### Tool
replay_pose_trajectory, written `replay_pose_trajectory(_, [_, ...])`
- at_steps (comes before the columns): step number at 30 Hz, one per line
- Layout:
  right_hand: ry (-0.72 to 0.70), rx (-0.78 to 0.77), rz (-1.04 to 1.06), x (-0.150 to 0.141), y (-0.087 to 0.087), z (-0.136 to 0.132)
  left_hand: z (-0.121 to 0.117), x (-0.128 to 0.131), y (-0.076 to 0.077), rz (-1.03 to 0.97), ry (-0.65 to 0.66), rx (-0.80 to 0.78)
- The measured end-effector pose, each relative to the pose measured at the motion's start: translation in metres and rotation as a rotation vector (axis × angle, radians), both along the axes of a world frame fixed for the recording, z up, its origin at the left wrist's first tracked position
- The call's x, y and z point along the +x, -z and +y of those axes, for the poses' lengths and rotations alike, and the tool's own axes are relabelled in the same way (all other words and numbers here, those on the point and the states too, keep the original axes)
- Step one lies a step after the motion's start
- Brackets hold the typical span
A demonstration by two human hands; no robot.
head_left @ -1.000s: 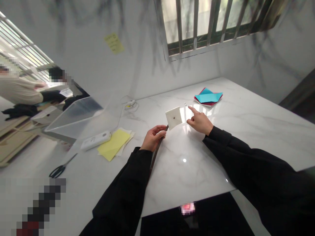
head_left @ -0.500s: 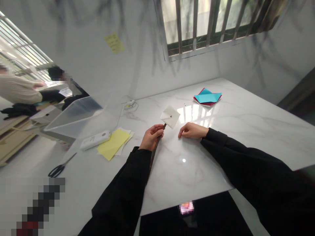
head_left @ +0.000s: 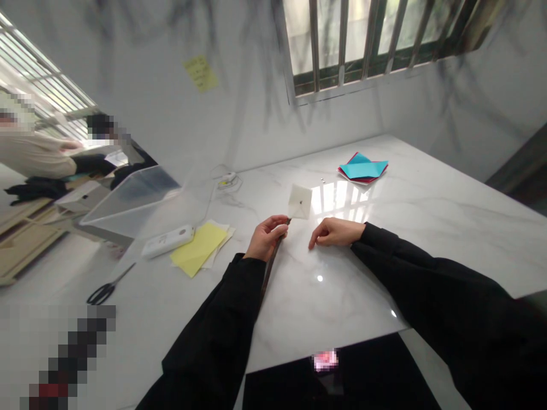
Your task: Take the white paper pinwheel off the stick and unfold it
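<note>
My left hand (head_left: 268, 236) is closed around a thin dark stick, whose lower part runs down beside my black sleeve. At the top of this pinwheel (head_left: 299, 202) is a folded square of white paper with a small dark pin at its centre. Apart from it, to the right, my right hand (head_left: 335, 232) hangs low over the white marbled table (head_left: 325, 307). Its fingers are loosely curled, fingertips pointing down, and nothing shows in them. Left of my left hand lie sheets of yellow paper (head_left: 199, 247) over paler ones.
A white device (head_left: 167, 242) touches the yellow paper; black-handled scissors (head_left: 109, 287) lie further left. Blue and red folded paper (head_left: 363, 168) sits at the back right, near tiny white bits (head_left: 323, 180). A cable (head_left: 228, 180) lies by the wall. Co-workers sit at far left.
The pinwheel's paper head has turned a little, from a diamond-like tilt to nearly square. My right hand has dropped slightly, its fingertips lower. My left hand keeps its grip.
</note>
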State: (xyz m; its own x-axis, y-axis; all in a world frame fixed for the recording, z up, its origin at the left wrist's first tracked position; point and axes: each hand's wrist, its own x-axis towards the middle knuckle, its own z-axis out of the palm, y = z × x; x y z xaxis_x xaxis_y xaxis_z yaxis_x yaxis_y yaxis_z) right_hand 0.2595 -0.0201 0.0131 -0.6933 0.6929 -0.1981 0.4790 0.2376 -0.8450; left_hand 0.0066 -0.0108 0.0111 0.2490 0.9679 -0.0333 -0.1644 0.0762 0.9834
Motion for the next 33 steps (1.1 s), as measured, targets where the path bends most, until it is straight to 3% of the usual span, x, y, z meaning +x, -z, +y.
replay_pose_trajectory(6, [0.095, 0.068, -0.01, 0.002, 0.002, 0.002, 0.001, -0.001, -0.002, -0.046, -0.023, -0.059])
replay_pose_trajectory(19, [0.147, -0.012, 0.082, -0.007, 0.007, 0.001, 0.007, -0.003, 0.001, -0.197, -0.02, -0.145])
replay_pose_trajectory(25, [0.137, -0.062, 0.094, -0.031, 0.003, 0.009, 0.012, -0.008, 0.002, -0.255, -0.043, -0.158])
replay_pose_trajectory(30, [0.076, -0.277, 0.368, -0.074, 0.003, 0.012, 0.013, -0.012, 0.0, -0.269, -0.039, -0.181])
replay_pose_trajectory(33, [0.113, -0.222, 0.451, -0.096, 0.011, 0.008, 0.013, -0.014, -0.002, -0.254, -0.008, -0.182])
